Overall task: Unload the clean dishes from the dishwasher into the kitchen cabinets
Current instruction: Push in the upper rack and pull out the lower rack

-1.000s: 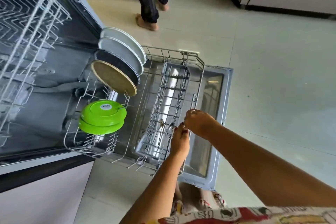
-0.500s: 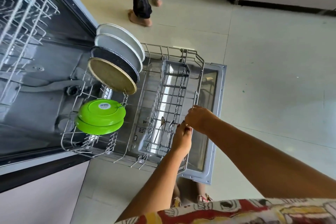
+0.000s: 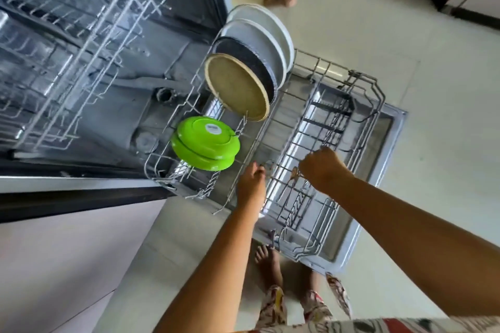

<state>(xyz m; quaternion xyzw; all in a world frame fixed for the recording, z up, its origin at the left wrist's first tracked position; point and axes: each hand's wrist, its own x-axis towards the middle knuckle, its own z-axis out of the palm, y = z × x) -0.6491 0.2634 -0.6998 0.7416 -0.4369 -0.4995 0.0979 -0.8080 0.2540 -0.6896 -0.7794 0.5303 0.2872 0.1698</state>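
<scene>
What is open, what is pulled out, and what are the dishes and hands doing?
dishwasher door: open, lying flat
lower rack: pulled out over the door
four plates: standing on edge in the rack
green dishes: two, nested, leaning
cutlery basket: sitting in the rack
left hand: at the basket's edge, grip hidden
right hand: curled by a spoon, grip unclear

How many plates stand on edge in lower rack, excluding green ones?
4, in one row: tan plate nearest, dark plate behind it, then grey-white plate, white plate farthest back. More could be hidden behind.
</scene>
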